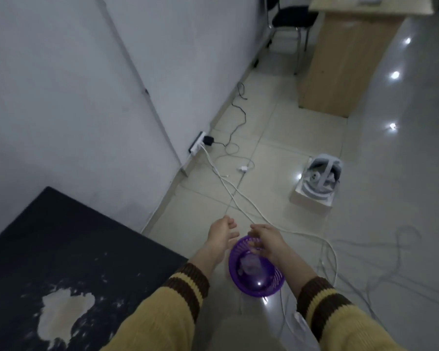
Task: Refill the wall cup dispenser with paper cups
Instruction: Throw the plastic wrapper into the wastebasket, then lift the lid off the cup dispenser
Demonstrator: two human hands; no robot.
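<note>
A purple plastic basket point(266, 287) sits on the tiled floor below me, with something pale and blurred inside it, possibly paper cups point(250, 264). My left hand point(222, 233) hovers just left of the basket's far rim, fingers relaxed and holding nothing. My right hand point(266, 240) reaches over the far rim with its fingers loosely bent; whether it touches the basket is unclear. No wall cup dispenser is in view.
A black table point(61, 249) with a worn pale patch stands at the lower left against the white wall. White and dark cables point(238, 198) trail across the floor from a power strip point(197, 145). A headset on a box point(317, 183) and a wooden desk point(345, 59) stand farther off.
</note>
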